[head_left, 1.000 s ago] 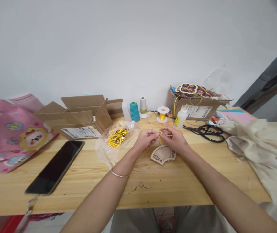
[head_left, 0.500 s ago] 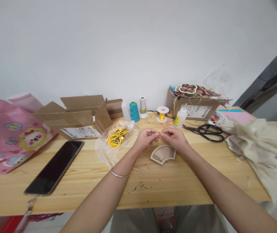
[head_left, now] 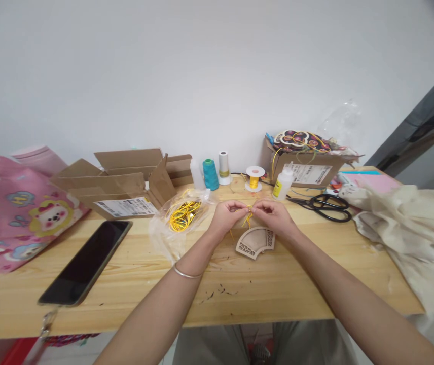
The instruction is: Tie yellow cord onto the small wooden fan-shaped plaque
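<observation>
Both hands meet at the middle of the table, pinching a thin yellow cord (head_left: 249, 220). My left hand (head_left: 229, 215) grips it between thumb and forefinger from the left. From the right, my right hand (head_left: 274, 217) pinches the same cord close to the left fingertips. A fan-shaped wooden piece (head_left: 255, 242) with cut-out lattice ends hangs from the cord just below the fingers; whether it rests on the table I cannot tell. The cord's exact loops between the fingertips are too small to make out.
Behind the hands stand a yellow thread spool (head_left: 254, 180), a glue bottle (head_left: 283, 183) and a teal thread cone (head_left: 210, 175). Black scissors (head_left: 325, 205) lie right. Left are a bag of yellow cords (head_left: 182, 215), an open carton (head_left: 121, 185) and a phone (head_left: 85, 263). Cream cloth (head_left: 422, 228) covers the right end.
The yellow loop above the fingertips has become smaller, and a loose cord end now sticks out below the left fingers. Both hands stay nearly in place.
</observation>
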`<action>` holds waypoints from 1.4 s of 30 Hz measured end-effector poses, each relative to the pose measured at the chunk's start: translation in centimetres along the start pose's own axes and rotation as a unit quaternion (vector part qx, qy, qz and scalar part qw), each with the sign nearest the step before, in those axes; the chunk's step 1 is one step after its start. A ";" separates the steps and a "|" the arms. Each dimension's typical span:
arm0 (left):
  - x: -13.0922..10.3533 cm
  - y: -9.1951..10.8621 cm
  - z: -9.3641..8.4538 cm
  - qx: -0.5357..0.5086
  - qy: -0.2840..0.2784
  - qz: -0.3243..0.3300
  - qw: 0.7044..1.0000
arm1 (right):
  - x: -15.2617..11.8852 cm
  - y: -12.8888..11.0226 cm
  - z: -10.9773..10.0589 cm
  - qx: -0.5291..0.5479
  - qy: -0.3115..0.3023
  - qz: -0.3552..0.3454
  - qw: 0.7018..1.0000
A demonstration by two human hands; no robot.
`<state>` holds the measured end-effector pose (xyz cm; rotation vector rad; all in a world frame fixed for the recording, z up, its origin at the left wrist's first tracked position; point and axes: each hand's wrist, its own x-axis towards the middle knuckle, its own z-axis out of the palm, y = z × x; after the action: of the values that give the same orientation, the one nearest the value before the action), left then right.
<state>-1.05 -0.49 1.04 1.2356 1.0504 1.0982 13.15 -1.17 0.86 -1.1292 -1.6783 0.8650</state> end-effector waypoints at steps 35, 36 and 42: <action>-0.4 0.2 -0.1 0.043 -0.062 0.078 0.994 | -0.3 -1.0 0.0 -0.160 0.047 -0.110 0.980; -0.4 0.2 -0.1 0.041 -0.062 0.079 0.994 | -0.3 -1.0 0.1 -0.148 0.054 -0.088 0.984; -0.3 0.2 -0.4 0.000 -0.072 0.073 0.995 | 0.0 -0.5 0.2 -0.071 0.040 0.013 0.997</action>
<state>-1.51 -0.69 1.22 1.3883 0.8623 1.1023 12.84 -1.37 1.26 -1.2684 -1.6830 0.7144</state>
